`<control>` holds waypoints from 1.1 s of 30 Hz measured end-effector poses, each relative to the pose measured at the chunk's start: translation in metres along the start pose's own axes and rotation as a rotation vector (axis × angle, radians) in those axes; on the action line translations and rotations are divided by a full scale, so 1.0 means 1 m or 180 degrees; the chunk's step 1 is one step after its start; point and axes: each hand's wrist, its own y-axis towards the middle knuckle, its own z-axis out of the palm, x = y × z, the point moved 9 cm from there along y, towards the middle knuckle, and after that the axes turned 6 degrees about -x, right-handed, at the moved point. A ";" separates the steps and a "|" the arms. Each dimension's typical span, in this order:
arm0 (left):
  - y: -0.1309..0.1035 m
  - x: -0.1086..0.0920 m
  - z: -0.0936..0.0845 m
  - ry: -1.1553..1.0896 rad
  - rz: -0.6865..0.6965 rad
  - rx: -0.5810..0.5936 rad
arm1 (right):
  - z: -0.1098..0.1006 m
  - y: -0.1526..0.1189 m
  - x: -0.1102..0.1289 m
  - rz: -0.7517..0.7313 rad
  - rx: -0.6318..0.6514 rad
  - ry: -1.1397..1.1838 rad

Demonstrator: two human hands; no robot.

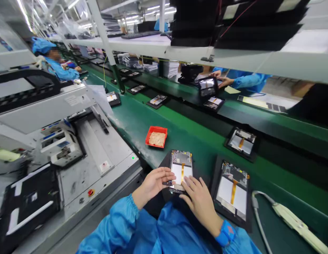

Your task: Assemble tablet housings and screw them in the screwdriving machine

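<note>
An opened tablet unit (187,170) with a white battery area and an orange ribbon lies on a black pad in front of me. My left hand (156,182) is at its left edge, fingers pinched on a small dark part (168,183). My right hand (199,201) rests with spread fingers on the unit's lower right side. A second opened tablet (224,187) lies on a black pad to the right. Beyond the near unit, a red tray (147,138) holds small beige pieces.
At left stands a grey machine (95,162) with a black fixture (34,197). A pale tool (296,222) with a cable lies right. More tablets (242,141) sit on the dark conveyor. A co-worker's hands (224,82) hold a tablet across the line; another person (56,63) sits far left.
</note>
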 end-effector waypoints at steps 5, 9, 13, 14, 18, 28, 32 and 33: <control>0.001 0.006 0.004 0.0013 -0.0011 -0.0138 | -0.010 0.032 0.028 0.0040 0.0091 0.1017; -0.003 0.003 0.008 0.0210 0.0093 -0.0093 | 0.000 0.047 0.026 0.0411 0.0156 0.1962; -0.020 -0.025 -0.002 0.1766 0.1150 -0.0741 | 0.035 0.031 -0.018 0.2249 0.0152 0.3069; -0.027 -0.032 0.002 0.2320 0.1502 -0.0882 | 0.045 0.024 -0.023 0.2653 0.0165 0.3374; -0.045 -0.036 0.030 0.3941 0.2466 -0.0835 | 0.070 0.012 -0.016 0.3269 0.0355 0.4438; -0.036 -0.029 0.035 0.4633 0.2537 -0.0702 | 0.072 0.015 -0.011 0.3140 0.0406 0.4604; -0.037 -0.026 0.036 0.4925 0.2555 -0.0658 | 0.072 0.016 -0.011 0.3061 0.0472 0.4483; -0.037 -0.025 0.037 0.5022 0.2566 -0.0637 | 0.072 0.017 -0.010 0.3034 0.0486 0.4472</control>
